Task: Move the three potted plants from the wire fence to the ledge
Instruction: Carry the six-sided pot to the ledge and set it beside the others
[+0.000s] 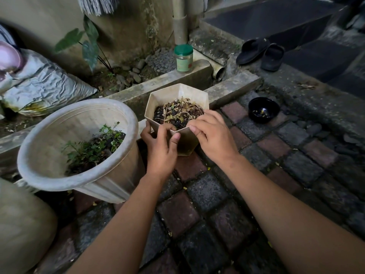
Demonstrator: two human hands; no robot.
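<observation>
A small cream hexagonal pot [173,94] with dark soil and a dry, sparse plant is at the centre, its base close to the brick paving. My left hand [160,147] grips its near-left rim and side. My right hand [211,133] holds the near-right rim, fingers over the edge. To the left stands a large round pale pot [39,135] with small green plants. A mossy concrete ledge [233,88] runs just behind the hexagonal pot. No wire fence is in view.
A green-lidded jar [184,58] stands on the ledge behind. A black bowl [263,109] lies on the paving at right. Black sandals [260,53] sit farther back. A crumpled grey sack [43,86] lies at left. A drain pipe [218,73] opens by the ledge.
</observation>
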